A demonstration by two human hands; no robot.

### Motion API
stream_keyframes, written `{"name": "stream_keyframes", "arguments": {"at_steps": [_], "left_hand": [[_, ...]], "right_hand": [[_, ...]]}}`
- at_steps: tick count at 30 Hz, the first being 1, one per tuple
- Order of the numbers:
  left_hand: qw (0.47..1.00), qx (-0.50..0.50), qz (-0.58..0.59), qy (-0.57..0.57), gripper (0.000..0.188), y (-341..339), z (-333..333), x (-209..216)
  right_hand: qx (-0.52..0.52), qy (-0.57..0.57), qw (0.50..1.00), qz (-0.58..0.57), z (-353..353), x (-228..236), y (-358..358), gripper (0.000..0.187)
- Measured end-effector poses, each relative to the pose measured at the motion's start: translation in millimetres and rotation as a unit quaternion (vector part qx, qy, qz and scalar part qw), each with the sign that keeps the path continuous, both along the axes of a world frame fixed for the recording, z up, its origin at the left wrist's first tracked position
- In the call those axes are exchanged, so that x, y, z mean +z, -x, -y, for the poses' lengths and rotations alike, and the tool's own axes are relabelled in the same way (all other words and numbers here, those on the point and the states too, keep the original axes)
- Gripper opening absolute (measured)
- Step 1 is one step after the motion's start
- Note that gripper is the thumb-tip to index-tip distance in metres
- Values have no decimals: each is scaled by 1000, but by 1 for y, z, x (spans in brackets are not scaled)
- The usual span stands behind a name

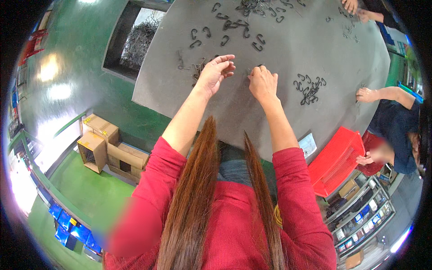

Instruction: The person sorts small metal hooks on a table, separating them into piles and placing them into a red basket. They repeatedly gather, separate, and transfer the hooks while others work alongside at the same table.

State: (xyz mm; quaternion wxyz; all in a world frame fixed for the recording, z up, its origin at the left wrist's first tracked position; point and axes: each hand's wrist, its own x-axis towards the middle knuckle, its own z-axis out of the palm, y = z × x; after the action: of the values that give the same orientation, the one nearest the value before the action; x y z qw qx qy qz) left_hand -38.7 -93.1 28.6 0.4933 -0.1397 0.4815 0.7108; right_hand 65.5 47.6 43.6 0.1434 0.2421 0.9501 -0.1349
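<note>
I see my left hand (215, 72) over the grey table (288, 112), palm turned up and fingers loosely curled, narrowly open, with the fingertips pinching at something small and dark that I cannot make out clearly; a tangle of thin dark wire clips (197, 68) lies on the table touching it at its nine o'clock side. My right hand (263, 83) sits just beside the left, at its three o'clock, knuckles up and fingers folded down into a near fist; it seems to grip a small dark piece at its twelve o'clock edge, but the piece is too small for me to name. Moving outward, a cluster of dark hooks (309, 88) lies on the table at three o'clock from the right hand, near but apart from it. More loose hooks (225, 36) are scattered at twelve o'clock from both hands, and a denser heap (252, 6) sits beyond them at the far edge. At ten o'clock from the left hand, off the table, a dark bin (135, 40) holds a mass of metal pieces. At four o'clock from the right hand a red basket (337, 159) stands by the table edge. Another person's hand (366, 95) rests on the table at three o'clock, and a second worker's hands (353, 8) are at one o'clock. Cardboard boxes (105, 148) stand on the green floor (76, 90) at seven o'clock.
</note>
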Motion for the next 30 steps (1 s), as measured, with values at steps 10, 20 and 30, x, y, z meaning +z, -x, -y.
{"name": "stream_keyframes", "arguments": {"at_steps": [10, 20, 30], "left_hand": [[960, 178, 198, -92, 34, 8, 25, -14], [848, 56, -377, 370, 33, 205, 186, 11], [717, 24, -592, 368, 14, 121, 151, 2]], "right_hand": [[-119, 299, 914, -247, 40, 40, 49, 19], [68, 124, 982, -124, 80, 2, 70, 23], [139, 39, 984, -107, 131, -10, 96, 18]]}}
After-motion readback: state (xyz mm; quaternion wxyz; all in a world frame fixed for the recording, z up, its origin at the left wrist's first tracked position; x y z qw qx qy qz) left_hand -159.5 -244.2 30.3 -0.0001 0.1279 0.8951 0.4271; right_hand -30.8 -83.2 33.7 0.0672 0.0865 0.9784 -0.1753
